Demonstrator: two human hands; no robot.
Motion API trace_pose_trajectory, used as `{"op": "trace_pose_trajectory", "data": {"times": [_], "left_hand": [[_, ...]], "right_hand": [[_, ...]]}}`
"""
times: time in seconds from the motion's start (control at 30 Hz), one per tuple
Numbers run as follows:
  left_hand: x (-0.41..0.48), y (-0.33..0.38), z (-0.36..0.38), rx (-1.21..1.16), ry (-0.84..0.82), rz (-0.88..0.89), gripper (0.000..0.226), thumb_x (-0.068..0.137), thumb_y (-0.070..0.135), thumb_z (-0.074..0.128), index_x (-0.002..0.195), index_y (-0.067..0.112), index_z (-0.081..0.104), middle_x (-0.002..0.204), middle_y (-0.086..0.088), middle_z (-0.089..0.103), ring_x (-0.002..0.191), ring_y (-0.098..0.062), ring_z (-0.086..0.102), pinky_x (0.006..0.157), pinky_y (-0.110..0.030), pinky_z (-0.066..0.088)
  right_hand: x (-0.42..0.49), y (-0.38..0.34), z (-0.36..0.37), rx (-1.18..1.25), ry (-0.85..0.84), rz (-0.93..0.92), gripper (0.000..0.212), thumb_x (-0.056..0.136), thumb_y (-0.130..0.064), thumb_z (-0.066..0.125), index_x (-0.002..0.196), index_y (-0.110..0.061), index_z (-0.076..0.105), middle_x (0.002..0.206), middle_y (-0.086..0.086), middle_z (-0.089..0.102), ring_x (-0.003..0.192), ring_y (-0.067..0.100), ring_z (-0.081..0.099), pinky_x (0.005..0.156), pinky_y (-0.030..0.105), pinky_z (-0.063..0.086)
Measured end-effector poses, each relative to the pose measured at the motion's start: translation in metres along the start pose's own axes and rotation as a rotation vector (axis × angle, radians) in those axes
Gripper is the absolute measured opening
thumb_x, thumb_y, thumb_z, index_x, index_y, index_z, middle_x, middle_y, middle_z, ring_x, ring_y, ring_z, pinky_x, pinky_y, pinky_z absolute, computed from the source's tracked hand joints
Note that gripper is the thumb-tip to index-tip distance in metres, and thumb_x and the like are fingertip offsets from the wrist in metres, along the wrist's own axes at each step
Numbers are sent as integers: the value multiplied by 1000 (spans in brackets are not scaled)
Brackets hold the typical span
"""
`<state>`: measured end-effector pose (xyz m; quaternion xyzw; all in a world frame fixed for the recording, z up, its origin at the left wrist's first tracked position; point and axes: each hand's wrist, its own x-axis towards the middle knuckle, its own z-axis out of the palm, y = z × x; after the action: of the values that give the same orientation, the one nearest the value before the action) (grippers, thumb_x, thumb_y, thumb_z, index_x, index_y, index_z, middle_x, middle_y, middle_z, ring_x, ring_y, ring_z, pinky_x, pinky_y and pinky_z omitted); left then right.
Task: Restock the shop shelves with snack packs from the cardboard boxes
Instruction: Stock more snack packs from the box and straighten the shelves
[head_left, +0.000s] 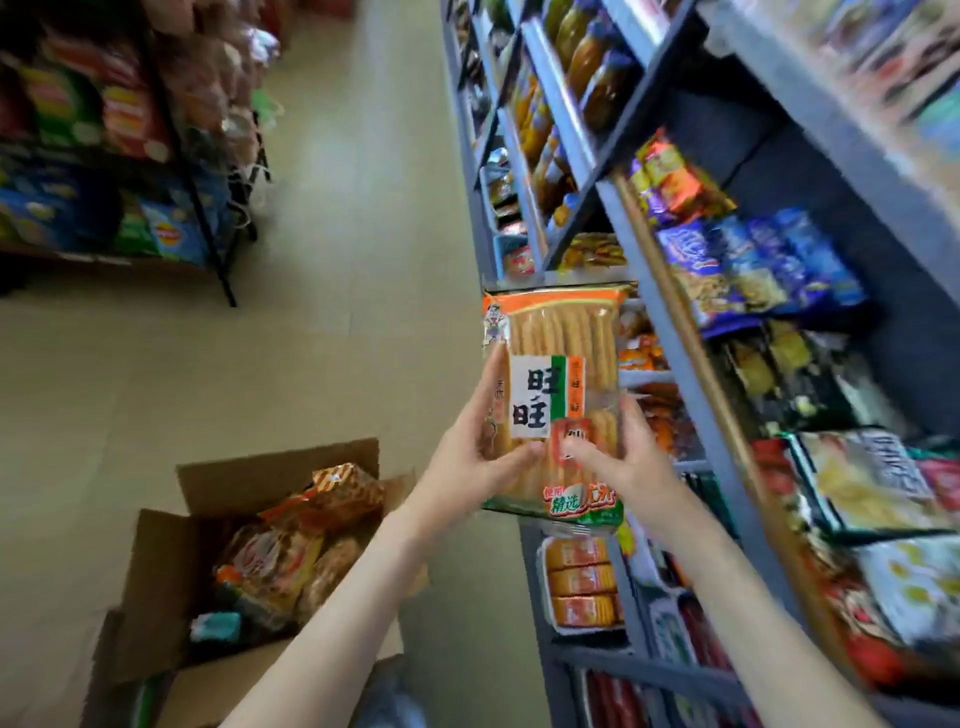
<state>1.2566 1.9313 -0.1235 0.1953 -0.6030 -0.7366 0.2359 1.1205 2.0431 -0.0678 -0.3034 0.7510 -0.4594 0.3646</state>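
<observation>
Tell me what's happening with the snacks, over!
Left hand and right hand grip the cracker pack. Pack upright, in front of the shelves, not shelved yet. Cardboard box open on floor, packs inside. Nothing blocking.

On the cracker pack (561, 332), thumbs of the left hand (467, 457) and right hand (618, 457) cover the lower label; back face unseen. Cardboard box (156, 566): near corner cut off by bottom edge, right wall behind left forearm; packs inside smeared, print unreadable. Shelves (675, 343) at right: upper rows blurred to colour streaks, far end too small to tell goods. Rack (197, 197) at left: blurred, cut by left edge.
</observation>
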Motion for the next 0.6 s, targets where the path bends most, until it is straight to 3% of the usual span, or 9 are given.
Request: {"op": "trace_pose_trajectory", "data": {"times": [0.07, 0.13, 0.23, 0.3, 0.37, 0.47, 0.53, 0.6], "left_hand": [[-12, 23, 57, 52, -50, 101, 87, 79, 37, 72, 144, 57, 18, 146, 10, 44, 133, -13, 46, 108, -50, 39], [-29, 43, 117, 62, -125, 187, 83, 82, 32, 71, 142, 59, 21, 145, 10, 46, 131, -13, 48, 106, -50, 42], [-66, 73, 206, 72, -261, 297, 85, 87, 11, 68, 141, 58, 21, 141, 12, 50, 124, -10, 54, 103, -47, 46], [-93, 89, 260, 105, -333, 364, 85, 87, 12, 69, 141, 57, 20, 141, 19, 48, 128, -9, 51, 106, -44, 43], [-119, 107, 309, 127, -395, 437, 81, 86, 27, 68, 143, 56, 18, 146, 12, 44, 134, -14, 44, 111, -42, 37], [-149, 132, 365, 168, -497, 578, 72, 88, 42, 58, 147, 46, 16, 151, 18, 35, 137, -8, 37, 111, -24, 30], [-164, 147, 395, 179, -583, 662, 66, 92, 52, 51, 148, 46, 17, 142, 24, 42, 119, -9, 47, 102, -27, 36], [-178, 158, 425, 137, -703, 731, 63, 93, 56, 46, 149, 44, 20, 139, 24, 45, 120, -9, 48, 103, -31, 37]], "right_hand": [[-53, -14, -39, -142, 198, -134, 77, 79, -24, 76, 138, -32, 27, 127, -23, 54, 112, -8, 54, 98, 23, 43], [-113, -19, -77, -167, 328, -252, 94, 81, -15, 74, 145, -35, 8, 130, -33, 39, 109, -23, 47, 93, 6, 38], [-205, -19, -133, -227, 502, -368, 97, 84, -8, 70, 138, -52, 3, 144, -23, 34, 124, -12, 43, 102, 13, 37], [-266, -19, -166, -264, 593, -391, 98, 85, -13, 70, 135, -63, 2, 153, -13, 22, 134, -6, 35, 110, 18, 31], [-322, -23, -192, -295, 685, -439, 96, 84, -19, 69, 137, -63, 2, 152, -22, 17, 141, -1, 25, 116, 24, 24], [-397, -30, -220, -340, 808, -495, 92, 83, -18, 67, 141, -50, 3, 144, -44, 9, 138, -15, 12, 114, 13, 14], [-444, -31, -235, -327, 877, -465, 92, 86, -9, 68, 141, -45, 4, 132, -59, 9, 130, -23, 19, 108, 7, 21], [-488, -29, -249, -271, 942, -428, 90, 87, 1, 64, 140, -44, 6, 125, -63, 15, 122, -29, 27, 98, -1, 26]]}}
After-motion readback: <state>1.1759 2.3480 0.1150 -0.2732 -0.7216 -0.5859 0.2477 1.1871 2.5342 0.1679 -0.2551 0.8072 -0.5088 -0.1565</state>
